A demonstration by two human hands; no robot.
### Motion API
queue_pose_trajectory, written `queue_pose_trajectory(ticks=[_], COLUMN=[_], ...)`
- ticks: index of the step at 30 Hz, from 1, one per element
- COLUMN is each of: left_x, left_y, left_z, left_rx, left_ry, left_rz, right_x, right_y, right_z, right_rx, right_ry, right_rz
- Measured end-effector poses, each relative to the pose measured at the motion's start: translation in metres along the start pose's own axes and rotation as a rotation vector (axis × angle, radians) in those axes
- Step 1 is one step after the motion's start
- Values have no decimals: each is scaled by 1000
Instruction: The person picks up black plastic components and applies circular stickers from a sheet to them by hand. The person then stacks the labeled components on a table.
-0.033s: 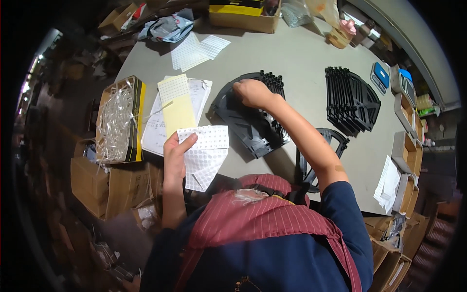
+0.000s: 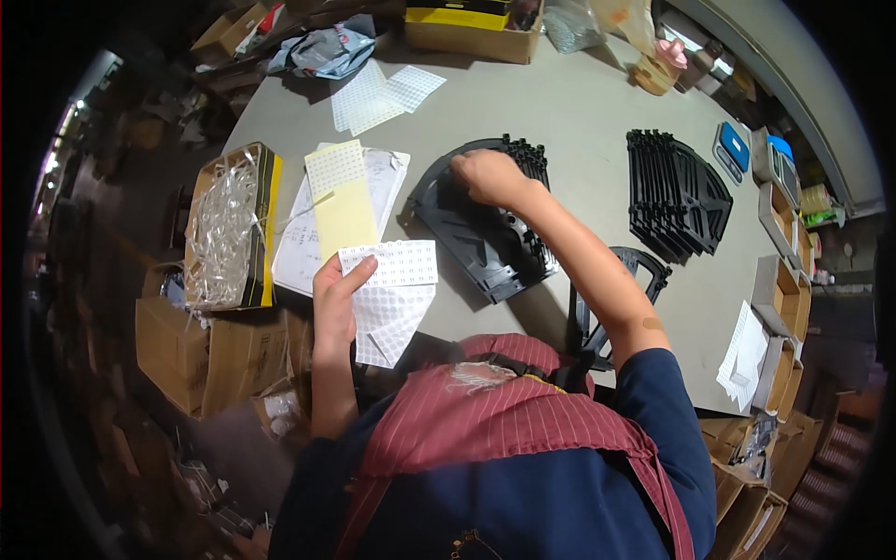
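My left hand (image 2: 338, 297) pinches a folded white sheet of small stickers (image 2: 403, 264) under the thumb, printed with rows of tiny marks. A second, dotted flap of the sheet hangs below the fingers. Over the far part of a black, fan-shaped plastic piece (image 2: 481, 250) lies my right hand (image 2: 490, 177), its fingers curled down against the surface. What those fingertips hold, if anything, is hidden. That piece tops a stack whose knobbed edges show along its right side. Another stack of black plastic pieces (image 2: 677, 191) stands farther right, and a single black frame (image 2: 644, 271) sits partly behind my right forearm.
To the left, a box of clear plastic strips (image 2: 222, 229) stands beside papers and a yellow backing sheet (image 2: 345, 219). More sticker sheets (image 2: 373, 107) lie at the back. Small open cardboard boxes (image 2: 777, 289), a blue-topped device (image 2: 733, 147) and white papers (image 2: 744, 359) line the right edge.
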State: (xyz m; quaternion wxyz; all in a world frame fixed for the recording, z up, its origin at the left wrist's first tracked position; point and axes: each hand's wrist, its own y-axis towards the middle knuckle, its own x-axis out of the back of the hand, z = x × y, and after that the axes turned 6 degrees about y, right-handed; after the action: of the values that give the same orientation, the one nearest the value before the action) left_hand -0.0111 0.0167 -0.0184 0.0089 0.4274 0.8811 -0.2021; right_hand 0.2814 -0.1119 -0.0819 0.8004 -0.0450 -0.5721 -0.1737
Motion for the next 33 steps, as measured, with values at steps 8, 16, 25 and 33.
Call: queue_pose_trajectory(ticks=[8, 16, 25, 33], left_x=[6, -5, 4, -10], left_y=[3, 16, 25, 37], left_z=[3, -9, -2, -6], left_rx=[9, -128, -96, -78], left_ry=[-53, -45, 36, 41], left_rz=[8, 23, 27, 93], right_x=[22, 74, 18, 47], right_y=[-39, -138, -321, -276], right_z=[29, 50, 13, 8], right_rx=[-349, -607, -1137, -864], right_ry=[-2, 110, -2, 67], right_rz=[61, -287, -212, -244])
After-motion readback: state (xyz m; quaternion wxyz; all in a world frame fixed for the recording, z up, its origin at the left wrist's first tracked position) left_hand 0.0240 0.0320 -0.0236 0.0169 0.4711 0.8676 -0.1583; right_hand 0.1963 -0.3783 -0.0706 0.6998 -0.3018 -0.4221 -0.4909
